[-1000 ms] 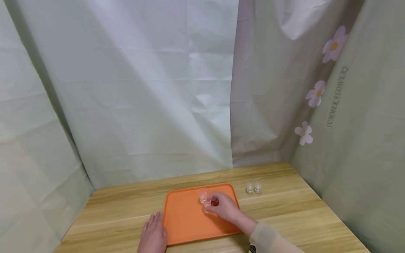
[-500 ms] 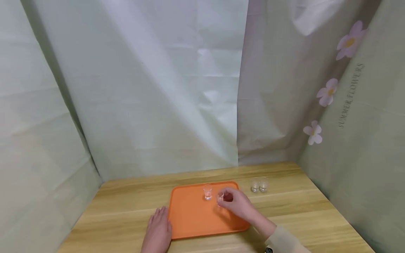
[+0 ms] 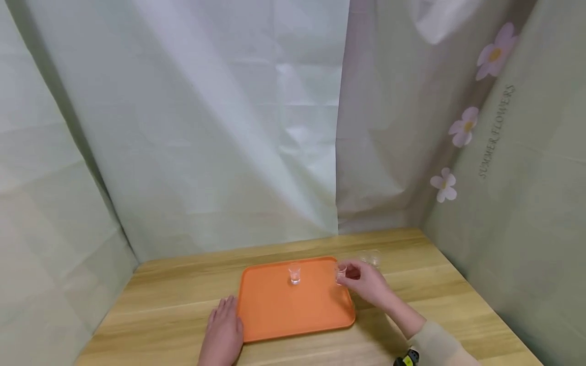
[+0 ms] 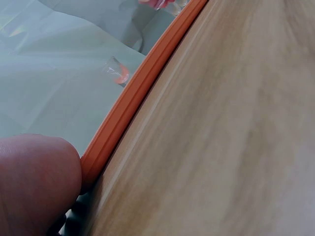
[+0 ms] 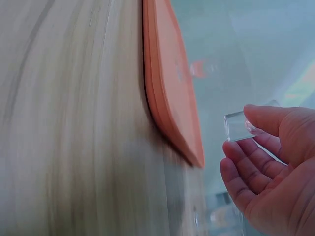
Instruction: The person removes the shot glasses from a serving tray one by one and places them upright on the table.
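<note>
My right hand (image 3: 370,285) pinches a small clear shot glass (image 3: 341,274) between thumb and fingers, above the right edge of the orange tray (image 3: 293,311). In the right wrist view the held shot glass (image 5: 237,126) is up off the tray, its far part covered by the thumb. Another shot glass (image 3: 295,275) stands upright on the tray toward its back. At the tray's left edge rests my left hand (image 3: 222,330), fingers extended; in the left wrist view its thumb (image 4: 39,179) touches the tray's rim (image 4: 130,101).
Two more shot glasses (image 3: 375,257) stand side by side on the wooden table (image 3: 435,290) right of the tray, partly hidden behind my right hand. Pale curtains (image 3: 220,152) hang around the back and both sides of the table.
My right hand has carried its shot glass rightward, from beside the other glass to the tray's right edge. The left hand stays at the tray's left edge. The head view shifts slightly.
</note>
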{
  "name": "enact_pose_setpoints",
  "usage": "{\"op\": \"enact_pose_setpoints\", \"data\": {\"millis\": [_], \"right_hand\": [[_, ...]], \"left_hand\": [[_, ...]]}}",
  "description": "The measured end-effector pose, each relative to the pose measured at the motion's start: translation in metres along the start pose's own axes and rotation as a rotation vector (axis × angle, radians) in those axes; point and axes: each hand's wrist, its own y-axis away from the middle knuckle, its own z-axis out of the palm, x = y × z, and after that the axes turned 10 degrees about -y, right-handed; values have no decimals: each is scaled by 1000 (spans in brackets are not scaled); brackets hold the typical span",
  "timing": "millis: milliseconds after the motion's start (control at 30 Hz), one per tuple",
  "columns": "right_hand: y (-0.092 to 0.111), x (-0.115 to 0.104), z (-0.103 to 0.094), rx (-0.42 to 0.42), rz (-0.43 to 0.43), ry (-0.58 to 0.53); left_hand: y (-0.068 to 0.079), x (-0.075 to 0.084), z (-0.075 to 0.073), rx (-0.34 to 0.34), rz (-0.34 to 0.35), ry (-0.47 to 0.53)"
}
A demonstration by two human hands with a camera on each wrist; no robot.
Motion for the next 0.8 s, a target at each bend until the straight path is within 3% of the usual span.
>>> {"op": "enact_pose_setpoints", "data": {"millis": [133, 400, 567, 800], "right_hand": [[3, 3, -17, 22, 22, 50], [17, 16, -47, 70, 56, 111], [20, 28, -57, 80, 73, 138], [21, 46, -62, 90, 96, 154]], "left_hand": [[2, 0, -3, -30, -19, 2], [2, 4, -5, -9, -10, 30], [4, 3, -3, 48, 3, 9], [4, 3, -4, 46, 29, 1]]}}
